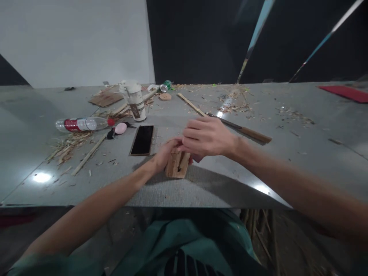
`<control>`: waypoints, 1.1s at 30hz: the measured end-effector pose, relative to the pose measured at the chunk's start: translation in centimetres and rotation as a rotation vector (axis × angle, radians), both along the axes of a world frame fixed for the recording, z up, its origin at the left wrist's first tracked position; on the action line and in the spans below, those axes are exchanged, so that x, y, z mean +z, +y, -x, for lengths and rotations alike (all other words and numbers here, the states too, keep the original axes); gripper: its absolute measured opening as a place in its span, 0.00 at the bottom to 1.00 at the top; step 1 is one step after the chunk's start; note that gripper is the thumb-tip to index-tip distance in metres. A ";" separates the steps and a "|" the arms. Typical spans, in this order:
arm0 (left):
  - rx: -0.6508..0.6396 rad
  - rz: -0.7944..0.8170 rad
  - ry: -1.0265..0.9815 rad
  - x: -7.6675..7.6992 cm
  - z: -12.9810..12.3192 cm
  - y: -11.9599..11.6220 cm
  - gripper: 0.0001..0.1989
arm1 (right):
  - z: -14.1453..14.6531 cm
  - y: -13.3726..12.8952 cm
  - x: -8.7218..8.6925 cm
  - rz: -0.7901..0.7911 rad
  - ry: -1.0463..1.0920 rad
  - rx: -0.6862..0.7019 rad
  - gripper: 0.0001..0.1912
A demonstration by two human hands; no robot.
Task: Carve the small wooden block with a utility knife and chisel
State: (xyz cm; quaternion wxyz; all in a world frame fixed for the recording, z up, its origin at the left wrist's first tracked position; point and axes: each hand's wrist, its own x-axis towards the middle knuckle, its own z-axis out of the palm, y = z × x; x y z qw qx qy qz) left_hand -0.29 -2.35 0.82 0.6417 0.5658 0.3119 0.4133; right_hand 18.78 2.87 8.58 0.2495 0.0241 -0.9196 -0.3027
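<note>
A small wooden block (176,165) with a dark slot or groove rests near the front of the grey table. My left hand (167,153) is wrapped round its left and far side. Above its far right part is my right hand (204,137), fingers curled together; a small dark purplish piece shows under them, too hidden to name. Just beyond my right hand lies a long tool with a wooden handle (253,134) and a dark blade, beside a thin bamboo strip (191,103). A black phone (142,140) lies flat to the left of my left hand.
On the left are a plastic bottle (83,124) on its side, a pink oval object (120,128), a paper cup (135,101) and wood shavings (67,147). A green can (166,86) lies at the back. A red sheet (345,93) is far right.
</note>
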 end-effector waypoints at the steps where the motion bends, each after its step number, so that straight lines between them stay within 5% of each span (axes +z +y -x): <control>1: -0.026 0.039 -0.011 0.0 0.0 0.1 0.22 | -0.2 0.3 -0.4 0.023 -0.003 0.008 0.21; 10: -0.077 0.101 -0.092 -0.1 -0.5 0.9 0.09 | -1.3 0.9 -4.2 0.133 0.075 -0.038 0.25; 14: -0.091 0.086 -0.063 -0.1 -0.7 0.9 0.10 | -1.2 0.5 -3.0 0.117 0.039 0.002 0.26; 19: -0.088 0.107 -0.017 -0.2 -1.0 0.9 0.28 | -0.5 -0.7 -0.3 0.103 -0.058 0.051 0.25; 24: -0.068 0.088 -0.028 0.2 -0.7 0.1 0.25 | 0.5 -1.5 1.4 0.147 -0.262 -0.002 0.27; 33: -0.090 0.136 0.002 0.4 -1.0 0.1 0.31 | 0.6 -0.4 -0.6 0.233 -0.182 -0.005 0.24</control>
